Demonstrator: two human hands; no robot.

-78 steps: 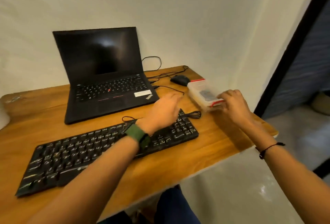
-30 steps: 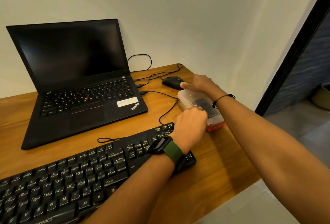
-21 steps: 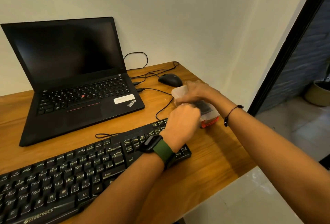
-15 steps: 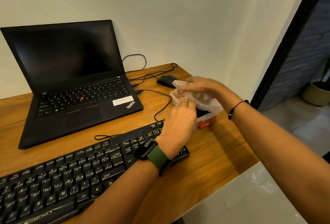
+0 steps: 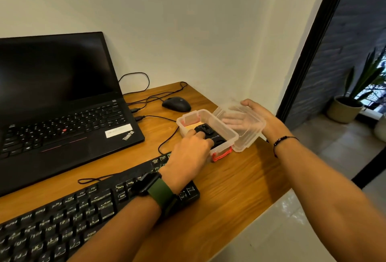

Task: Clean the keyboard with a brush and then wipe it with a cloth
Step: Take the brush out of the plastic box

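A black keyboard [image 5: 73,215] lies along the near edge of the wooden desk [image 5: 229,188]. Beyond its right end stands a clear plastic box [image 5: 228,131] with red latches, open. Inside lie a black tool [image 5: 210,132] and something pale yellow [image 5: 191,127]. My left hand [image 5: 188,155] reaches into the box, its fingers curled onto the black tool. My right hand [image 5: 259,115] holds the clear lid [image 5: 244,136] tilted up just right of the box, thumb over its top edge and fingers behind it.
An open black laptop [image 5: 62,115] stands at the back left. A black mouse [image 5: 176,104] and cables lie behind the box. The desk's right edge runs close to the box. A dark door frame [image 5: 309,52] and a potted plant [image 5: 346,107] are at the right.
The lid has come off the box and moved right in my right hand. My left hand has moved from the box's edge into the box, onto the black tool.
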